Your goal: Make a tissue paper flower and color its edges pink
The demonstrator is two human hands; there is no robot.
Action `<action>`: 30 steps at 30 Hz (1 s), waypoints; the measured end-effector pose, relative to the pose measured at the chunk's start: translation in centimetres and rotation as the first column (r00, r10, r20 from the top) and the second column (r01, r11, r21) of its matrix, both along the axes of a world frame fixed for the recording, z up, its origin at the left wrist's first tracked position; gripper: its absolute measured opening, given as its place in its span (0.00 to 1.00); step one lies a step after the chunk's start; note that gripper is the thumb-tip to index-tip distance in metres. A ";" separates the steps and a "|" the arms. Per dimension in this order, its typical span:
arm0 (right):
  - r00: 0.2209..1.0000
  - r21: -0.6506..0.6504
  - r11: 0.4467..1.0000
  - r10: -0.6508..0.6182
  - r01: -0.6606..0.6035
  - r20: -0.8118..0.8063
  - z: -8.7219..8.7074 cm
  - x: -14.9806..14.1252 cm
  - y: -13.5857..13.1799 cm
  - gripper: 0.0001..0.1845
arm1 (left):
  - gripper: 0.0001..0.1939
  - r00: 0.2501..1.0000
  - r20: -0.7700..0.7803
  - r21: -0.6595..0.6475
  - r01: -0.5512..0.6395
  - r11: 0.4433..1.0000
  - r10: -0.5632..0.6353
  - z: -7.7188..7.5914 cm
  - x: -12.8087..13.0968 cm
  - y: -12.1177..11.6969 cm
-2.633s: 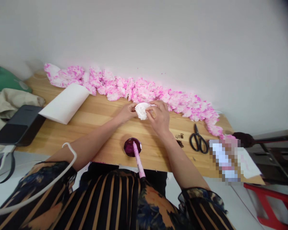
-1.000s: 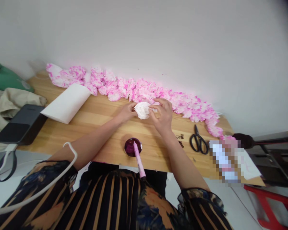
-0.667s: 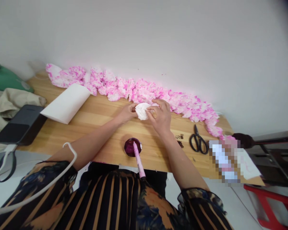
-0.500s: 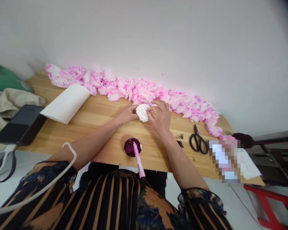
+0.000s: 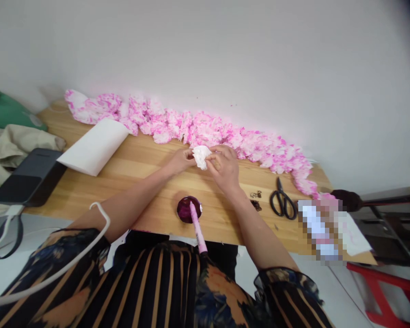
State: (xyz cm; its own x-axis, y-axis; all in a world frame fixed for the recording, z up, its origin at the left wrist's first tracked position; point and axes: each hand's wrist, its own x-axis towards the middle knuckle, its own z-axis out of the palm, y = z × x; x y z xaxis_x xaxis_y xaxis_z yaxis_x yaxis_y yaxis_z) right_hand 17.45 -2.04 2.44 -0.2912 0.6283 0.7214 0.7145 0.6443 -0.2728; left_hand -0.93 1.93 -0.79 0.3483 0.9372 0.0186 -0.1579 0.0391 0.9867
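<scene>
I'm holding the white crumpled piece (image 5: 201, 157) over the middle of the desk (image 5: 146, 159), just on the near side of a ruffled pink-and-white row (image 5: 205, 130) that is stretching along the far edge. My left hand (image 5: 181, 162) is keeping its grip clamped on the piece's left edge, and my right hand (image 5: 227, 172) is pinching its right side. Nearer me, a dark purple bowl (image 5: 183, 211) is standing with a pink pen (image 5: 197, 230) slanting over its near rim. Farther right, black scissors (image 5: 283, 200) are lying; on the left, a curled white sheet (image 5: 95, 146) is lying beside a black box (image 5: 27, 175).
</scene>
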 end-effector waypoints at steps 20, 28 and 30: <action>0.869 -0.520 0.822 -0.067 -0.231 -0.491 -0.8 -0.1 0.6 0.14 | 0.21 0.978 0.203 -0.098 -0.021 0.995 0.041 -0.1 0.1 -0.3; 0.877 -0.499 0.839 -0.058 -0.216 -0.477 -0.4 0.1 0.6 0.12 | 0.17 0.971 0.237 -0.058 -0.014 0.998 0.027 0.2 0.1 -0.4; 0.868 -0.501 0.832 -0.047 -0.240 -0.494 -0.5 0.2 0.7 0.12 | 0.18 0.975 0.216 -0.036 -0.035 0.999 0.042 0.3 0.0 -0.4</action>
State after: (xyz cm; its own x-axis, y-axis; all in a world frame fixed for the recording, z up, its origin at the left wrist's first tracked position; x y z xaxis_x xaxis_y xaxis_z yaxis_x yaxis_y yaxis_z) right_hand 17.70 -1.33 1.96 -0.0901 0.9355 0.3416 0.3473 0.3510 -0.8696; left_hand -0.93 1.53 -0.46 0.3032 0.9511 0.0594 -0.3701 0.0601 0.9271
